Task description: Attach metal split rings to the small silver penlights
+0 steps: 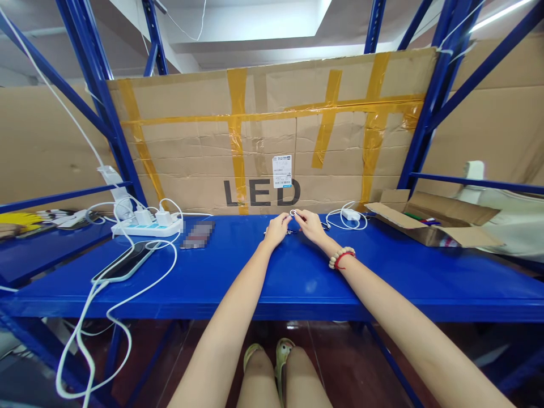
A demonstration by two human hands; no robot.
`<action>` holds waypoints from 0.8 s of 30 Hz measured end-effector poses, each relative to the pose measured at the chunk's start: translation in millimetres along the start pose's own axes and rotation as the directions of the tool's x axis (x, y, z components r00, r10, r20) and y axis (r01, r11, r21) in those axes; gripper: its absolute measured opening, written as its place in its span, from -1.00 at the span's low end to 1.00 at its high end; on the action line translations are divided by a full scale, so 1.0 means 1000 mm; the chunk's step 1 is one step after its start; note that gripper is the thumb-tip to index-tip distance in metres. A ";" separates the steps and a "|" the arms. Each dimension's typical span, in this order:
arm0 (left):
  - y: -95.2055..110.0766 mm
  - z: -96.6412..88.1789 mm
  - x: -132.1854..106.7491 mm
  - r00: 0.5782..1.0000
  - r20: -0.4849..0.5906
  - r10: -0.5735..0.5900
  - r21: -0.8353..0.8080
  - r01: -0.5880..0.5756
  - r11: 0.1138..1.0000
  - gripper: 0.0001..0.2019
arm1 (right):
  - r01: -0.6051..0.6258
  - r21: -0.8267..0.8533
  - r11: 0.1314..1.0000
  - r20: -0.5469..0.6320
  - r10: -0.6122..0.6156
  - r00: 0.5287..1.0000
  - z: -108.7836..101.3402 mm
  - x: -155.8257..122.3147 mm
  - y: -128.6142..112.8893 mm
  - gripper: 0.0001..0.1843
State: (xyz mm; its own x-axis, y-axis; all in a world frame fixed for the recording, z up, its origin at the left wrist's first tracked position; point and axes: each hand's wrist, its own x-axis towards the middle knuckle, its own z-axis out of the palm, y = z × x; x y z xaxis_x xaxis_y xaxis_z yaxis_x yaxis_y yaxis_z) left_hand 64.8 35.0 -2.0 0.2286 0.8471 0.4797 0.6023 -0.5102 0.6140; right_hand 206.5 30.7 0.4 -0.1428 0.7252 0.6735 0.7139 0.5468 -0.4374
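Both my arms reach out over the blue shelf toward its back. My left hand and my right hand meet there, fingers pinched together on a small shiny metal ring held between them. A few small dark metal pieces lie on the shelf under the hands; they are too small to name. A bead bracelet with a red cord sits on my right wrist.
A taped cardboard sheet marked LED stands behind the shelf. A white power strip with chargers, a phone on a cable and white cords lie at the left. A white charger and an open cardboard box are at the right.
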 end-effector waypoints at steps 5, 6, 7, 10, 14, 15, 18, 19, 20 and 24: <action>0.001 0.001 0.000 1.000 -0.001 0.029 0.009 -0.029 1.000 -0.71 | 0.005 0.036 0.999 -0.023 -0.004 1.000 0.002 0.000 0.003 -0.66; 0.001 0.002 0.000 1.000 -0.001 0.031 0.010 -0.031 0.999 -0.71 | 0.004 0.044 0.999 -0.024 -0.003 1.000 0.002 0.000 0.004 -0.66; 0.001 0.002 0.000 1.000 -0.001 0.029 0.010 -0.029 1.000 -0.71 | 0.004 0.051 0.999 -0.023 -0.002 1.000 0.003 0.000 0.004 -0.65; 0.000 0.003 0.002 1.000 -0.003 0.016 0.002 -0.016 1.000 -0.71 | 0.014 0.062 0.998 -0.023 -0.012 1.000 0.003 -0.001 0.004 -0.64; -0.002 0.004 0.003 1.000 -0.010 0.026 -0.017 -0.027 0.999 -0.72 | 0.065 0.013 0.998 -0.042 -0.064 0.997 0.000 -0.002 0.000 -0.66; -0.002 0.004 0.003 1.000 -0.010 0.028 -0.016 -0.028 0.999 -0.71 | 0.082 -0.013 0.997 -0.043 -0.082 0.996 -0.001 -0.002 -0.001 -0.67; 0.000 0.003 0.002 1.000 -0.005 0.020 -0.002 -0.020 1.000 -0.70 | 0.115 -0.089 0.989 -0.033 -0.118 0.992 -0.004 -0.003 -0.004 -0.69; 0.001 0.003 0.001 1.000 -0.001 0.012 0.004 -0.012 1.000 -0.70 | 0.120 -0.108 0.987 -0.028 -0.124 0.992 -0.004 -0.003 -0.005 -0.69; 0.002 0.002 0.001 1.000 0.003 0.003 0.010 -0.003 1.000 -0.70 | 0.125 -0.123 0.984 -0.022 -0.129 0.991 -0.005 -0.003 -0.005 -0.69; 0.007 -0.001 -0.003 0.999 0.038 0.011 0.070 -0.014 0.997 -0.71 | 0.135 -0.165 0.977 -0.025 -0.141 0.990 -0.007 -0.002 -0.003 -0.67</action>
State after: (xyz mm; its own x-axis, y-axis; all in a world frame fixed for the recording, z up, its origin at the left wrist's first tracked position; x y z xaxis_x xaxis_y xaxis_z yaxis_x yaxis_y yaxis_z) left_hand 67.2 28.8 1.4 0.2642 0.8466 0.4621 0.6511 -0.5100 0.5622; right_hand 208.8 24.8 4.7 -0.2247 0.6305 0.7430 0.7913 0.5630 -0.2385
